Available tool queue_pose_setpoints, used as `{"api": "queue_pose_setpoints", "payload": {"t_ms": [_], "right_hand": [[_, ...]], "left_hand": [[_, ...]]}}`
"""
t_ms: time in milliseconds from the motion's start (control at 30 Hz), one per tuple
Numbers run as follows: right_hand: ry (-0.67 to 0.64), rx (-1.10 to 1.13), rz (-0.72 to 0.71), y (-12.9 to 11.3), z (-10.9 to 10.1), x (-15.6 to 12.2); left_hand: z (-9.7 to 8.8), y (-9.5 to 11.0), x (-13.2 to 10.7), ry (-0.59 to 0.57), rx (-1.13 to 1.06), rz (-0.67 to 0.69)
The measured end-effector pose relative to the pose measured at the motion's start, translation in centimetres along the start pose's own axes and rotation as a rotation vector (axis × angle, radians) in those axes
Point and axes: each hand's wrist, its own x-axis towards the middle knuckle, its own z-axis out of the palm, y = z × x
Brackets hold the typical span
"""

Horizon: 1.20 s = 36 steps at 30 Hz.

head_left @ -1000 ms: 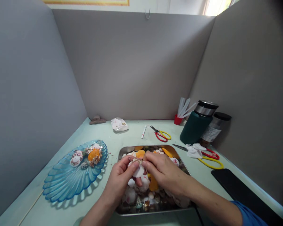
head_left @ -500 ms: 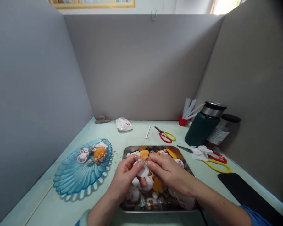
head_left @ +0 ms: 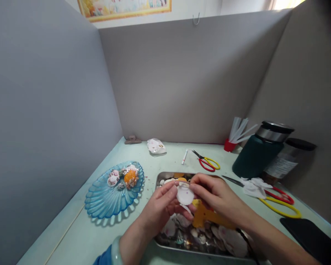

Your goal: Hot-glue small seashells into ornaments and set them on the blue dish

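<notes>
Both hands meet over a metal tray filled with several white, orange and speckled seashells. My left hand and my right hand pinch the same round white shell between thumbs and fingertips, holding it just above the heap. An orange shell lies directly under my right hand. Left of the tray sits a blue scalloped glass dish carrying a small cluster of shells at its far end.
Grey partition walls close in the pale green desk on three sides. Red-and-yellow scissors and a white marker lie behind the tray. A green flask, a dark jar, larger scissors with crumpled tissue and a black phone stand right.
The camera has swung left, shifting everything rightward in view. The white shell between my fingers has turned so its flat round face now shows.
</notes>
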Motion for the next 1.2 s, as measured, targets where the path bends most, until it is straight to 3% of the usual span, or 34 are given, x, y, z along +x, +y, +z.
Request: {"api": "queue_pose_setpoints", "payload": {"t_ms": [167, 333, 433, 600, 633, 700, 867, 967, 1200], "right_hand": [[-0.132, 0.194, 0.056, -0.1, -0.3, 0.0], [-0.073, 0.181, 0.043, 0.4, -0.5, 0.1], [-0.004, 0.166, 0.041, 0.5, -1.2, 0.0], [0.039, 0.117, -0.018, 0.0, -2.0, -0.6], [0.047, 0.105, -0.032, -0.2, -2.1, -0.6], [0.055, 0.087, -0.048, -0.5, -2.1, -0.7], [0.103, 0.03, -0.086, -1.0, -2.6, -1.0], [0.122, -0.012, -0.107, -1.1, -3.1, -1.3], [0.13, -0.046, -0.132, -1.1, -3.6, -1.6]], "left_hand": [[-0.4, -0.2, -0.3, -0.114, -0.086, -0.019], [-0.5, 0.1, 0.1, -0.02, 0.0, 0.012], [-0.8, 2.0, -0.2, 0.188, 0.287, 0.041], [-4.1, 6.8, -3.2, 0.696, 1.296, 0.15], [-5.2, 7.8, -4.0, 0.813, 1.463, 0.096], [-7.7, 9.3, -5.3, 0.904, 1.732, -0.137], [-12.3, 10.8, -6.4, 0.952, 1.839, -0.338], [-13.1, 10.5, -6.0, 0.974, 1.916, -0.423], [-12.8, 10.6, -6.5, 0.98, 2.042, -0.576]]}}
